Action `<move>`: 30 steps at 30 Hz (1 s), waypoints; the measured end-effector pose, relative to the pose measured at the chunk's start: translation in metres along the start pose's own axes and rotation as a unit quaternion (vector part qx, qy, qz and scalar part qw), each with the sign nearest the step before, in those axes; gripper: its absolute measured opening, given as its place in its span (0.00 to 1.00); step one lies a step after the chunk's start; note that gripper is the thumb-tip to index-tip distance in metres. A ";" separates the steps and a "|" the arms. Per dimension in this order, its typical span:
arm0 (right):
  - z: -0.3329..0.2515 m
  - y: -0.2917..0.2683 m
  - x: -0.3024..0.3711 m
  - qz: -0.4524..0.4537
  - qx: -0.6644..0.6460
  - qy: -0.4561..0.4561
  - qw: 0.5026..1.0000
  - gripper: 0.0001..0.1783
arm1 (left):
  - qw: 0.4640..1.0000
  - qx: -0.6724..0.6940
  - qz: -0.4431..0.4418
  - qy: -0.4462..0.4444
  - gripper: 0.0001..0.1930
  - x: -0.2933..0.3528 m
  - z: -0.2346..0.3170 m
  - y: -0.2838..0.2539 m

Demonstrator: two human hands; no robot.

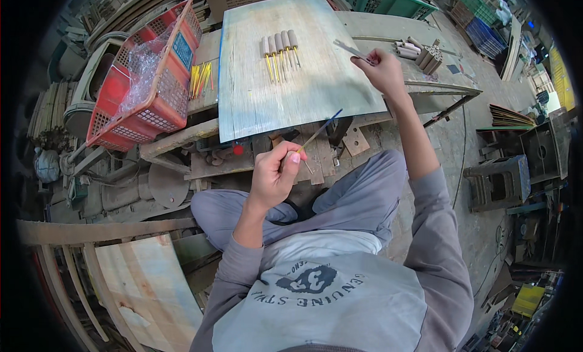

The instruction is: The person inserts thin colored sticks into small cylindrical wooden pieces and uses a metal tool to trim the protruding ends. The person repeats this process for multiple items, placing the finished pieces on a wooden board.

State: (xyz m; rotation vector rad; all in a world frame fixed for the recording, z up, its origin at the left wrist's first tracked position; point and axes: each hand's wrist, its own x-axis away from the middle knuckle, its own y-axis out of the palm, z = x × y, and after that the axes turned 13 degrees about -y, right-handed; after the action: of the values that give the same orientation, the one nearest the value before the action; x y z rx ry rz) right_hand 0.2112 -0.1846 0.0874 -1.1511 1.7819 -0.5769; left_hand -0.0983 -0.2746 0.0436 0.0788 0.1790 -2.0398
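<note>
My left hand (276,174) is closed in a pinch over my lap. Between its thumb and fingers is a thin rod (323,126), yellowish near the grip and dark blue at its upper end, tilted up to the right. My right hand (384,72) is closed on a slim grey metal tool (350,49) above the right side of the board; its exact kind is unclear. On the pale board (243,97) lies a row of several grey cylindrical handles (279,43) with thin yellow and metal shafts pointing toward me.
Left of the board stands a red plastic crate (164,97) holding bubble wrap (143,72). Several yellow sticks (199,78) lie between them. At the right are stacked grey tubes (429,59). A green crate (388,3) sits behind, and a dark stool (499,182) stands on the floor.
</note>
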 end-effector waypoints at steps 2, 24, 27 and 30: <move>0.039 0.019 -0.023 0.015 0.049 0.019 0.999 0.22 | 1.000 0.007 0.007 -0.015 0.09 -0.003 0.004 0.002; -0.063 0.016 0.021 -0.159 -0.287 0.013 0.945 0.12 | 0.900 -0.284 0.261 0.201 0.30 -0.052 0.035 -0.045; -0.036 0.064 -0.030 -0.111 -0.197 0.061 0.972 0.13 | 0.923 -0.219 0.268 0.165 0.23 -0.044 0.015 -0.046; -0.018 0.110 -0.067 -0.100 -0.101 0.063 0.988 0.15 | 0.934 -0.203 0.267 0.128 0.17 -0.030 0.007 -0.048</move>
State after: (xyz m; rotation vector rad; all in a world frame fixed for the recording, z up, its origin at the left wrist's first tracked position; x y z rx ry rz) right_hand 0.1547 -0.0770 0.0414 -1.4729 1.8785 -0.6083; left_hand -0.1273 -0.2277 0.0587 0.1194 0.6651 -1.4122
